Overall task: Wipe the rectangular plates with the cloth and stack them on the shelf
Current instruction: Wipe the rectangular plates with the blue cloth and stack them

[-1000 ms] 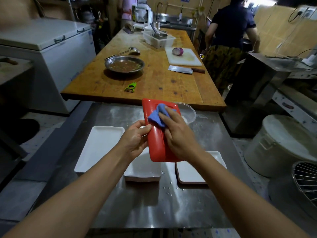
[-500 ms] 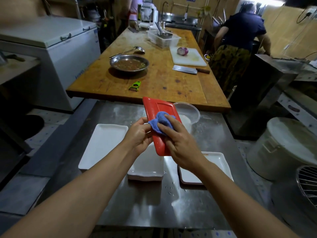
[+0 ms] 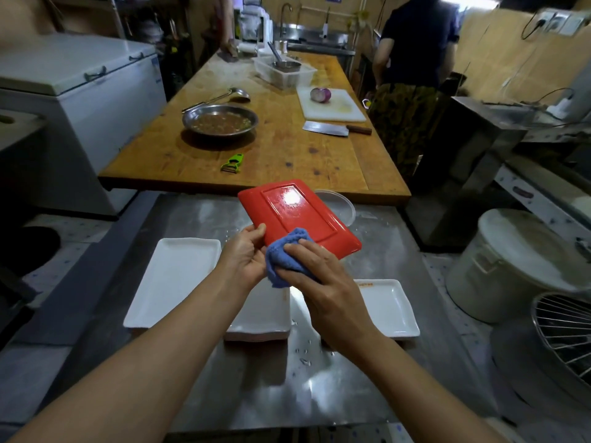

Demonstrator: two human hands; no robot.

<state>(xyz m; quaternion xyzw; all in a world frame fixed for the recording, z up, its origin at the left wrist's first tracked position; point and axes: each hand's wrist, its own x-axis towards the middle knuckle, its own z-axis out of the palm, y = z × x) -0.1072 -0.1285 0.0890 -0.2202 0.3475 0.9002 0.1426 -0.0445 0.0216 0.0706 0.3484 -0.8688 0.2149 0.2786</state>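
Red plate's [image 3: 297,212] near corner under cloth [image 3: 284,260]

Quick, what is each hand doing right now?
Left hand: grips the near edge of the red plate, thumb on top.
Right hand: holds the blue cloth against the plate's near end.

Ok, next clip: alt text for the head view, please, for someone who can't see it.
A person's left hand holds a red rectangular plate tilted above a steel table while the right hand grips a blue cloth against its near edge. White rectangular plates lie below on the table.
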